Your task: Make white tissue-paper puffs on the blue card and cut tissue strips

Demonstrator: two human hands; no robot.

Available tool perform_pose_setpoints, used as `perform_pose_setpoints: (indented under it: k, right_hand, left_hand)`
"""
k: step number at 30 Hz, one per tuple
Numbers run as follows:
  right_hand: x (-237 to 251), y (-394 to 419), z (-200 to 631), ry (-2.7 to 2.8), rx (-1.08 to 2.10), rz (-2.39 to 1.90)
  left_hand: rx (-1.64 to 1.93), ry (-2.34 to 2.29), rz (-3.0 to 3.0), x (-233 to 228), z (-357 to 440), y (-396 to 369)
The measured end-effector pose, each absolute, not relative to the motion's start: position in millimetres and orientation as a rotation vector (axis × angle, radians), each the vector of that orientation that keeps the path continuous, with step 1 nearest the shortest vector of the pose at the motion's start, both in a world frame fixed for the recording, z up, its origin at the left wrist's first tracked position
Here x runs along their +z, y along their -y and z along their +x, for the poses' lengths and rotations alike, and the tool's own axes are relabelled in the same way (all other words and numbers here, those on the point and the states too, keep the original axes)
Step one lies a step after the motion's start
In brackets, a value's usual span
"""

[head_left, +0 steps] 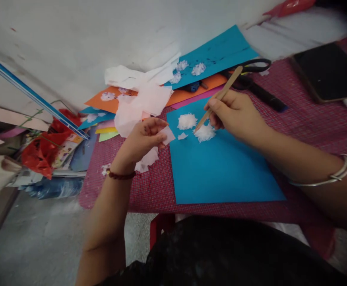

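Note:
My right hand [233,113] is closed round a flat wooden stick [229,82], its lower tip touching a fluffy white paper tuft [205,133] on a blue sheet [221,171]. A second white tuft [187,121] sits just to the left on the same sheet. Between the thumb and fingers of my left hand [146,137] is a small piece of white tissue paper [169,136], held over the sheet's left edge. One loose paper scrap [182,136] lies on the blue sheet between that piece and the tufts.
Crumpled tissue paper [143,103] covers stacked coloured sheets at the back. Another blue sheet [218,55] with white tufts leans near the wall. Black-handled scissors [255,65], a dark marker [268,97] and a phone-like dark device [328,71] lie right on the checked cloth [149,194].

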State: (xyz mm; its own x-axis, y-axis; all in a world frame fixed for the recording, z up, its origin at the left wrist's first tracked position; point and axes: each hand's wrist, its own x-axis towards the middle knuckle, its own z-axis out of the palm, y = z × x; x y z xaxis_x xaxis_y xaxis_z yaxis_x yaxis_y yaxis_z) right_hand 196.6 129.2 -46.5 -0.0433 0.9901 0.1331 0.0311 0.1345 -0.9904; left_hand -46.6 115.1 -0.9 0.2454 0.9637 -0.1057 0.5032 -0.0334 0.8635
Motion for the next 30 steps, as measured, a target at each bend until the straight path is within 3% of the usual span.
perform_pose_setpoints:
  k: [10,19,30]
  right_hand:
    - [-48.2,-124.6,199.1,1.343,0.999,-1.189]
    - [-50.5,-120.3,193.6,1.489,0.963,-1.191]
    - [-59.0,-118.7,185.8,1.673,0.967,-1.179]
  left_hand:
    - [0.643,-1.499,1.793,-27.5,19.2,-123.6]
    - [0.666,-1.614,2.105,-59.4,11.8,-130.8]
    - [0.779,-1.573,1.954,-45.6,-1.1,-130.9]
